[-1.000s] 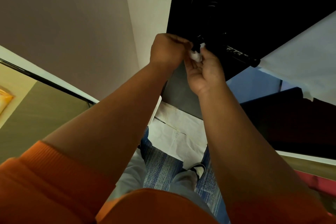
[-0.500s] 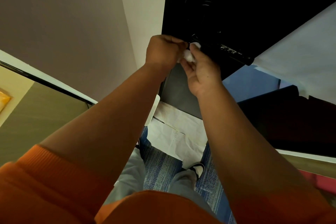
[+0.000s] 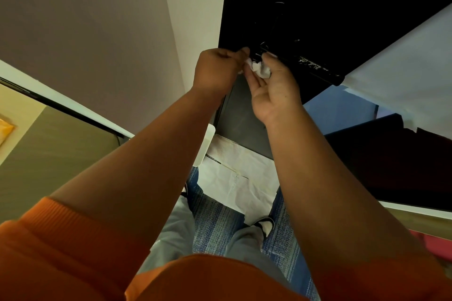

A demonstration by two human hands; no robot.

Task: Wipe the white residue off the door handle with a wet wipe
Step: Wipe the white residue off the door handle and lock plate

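1. At the left of the door's edge, the left hand [image 3: 216, 69] is seen closed into a loose fist, its fingertips pinched on one end of the wet wipe [image 3: 259, 69]; the bare forearm runs back to an orange sleeve [image 3: 49, 247].
2. Between the two hands, the wet wipe is held as a small crumpled white wad, just below the inner end of the door handle [image 3: 305, 66]; whether it touches the metal cannot be told.
3. To the right of the wad, the right hand [image 3: 274, 90] is turned palm up, its fingers curled around the other side of the wipe and its thumb raised against the handle's inner end.
4. Further right, the black lever of the door handle is seen standing out from the dark door [image 3: 318, 7], and white residue [image 3: 311, 65] is plainly visible as scratchy streaks along its outer half.
5. The task is judged to be at an early stage: the wipe is gathered and brought to the handle, but the streaked stretch is untouched and is left to be wiped.
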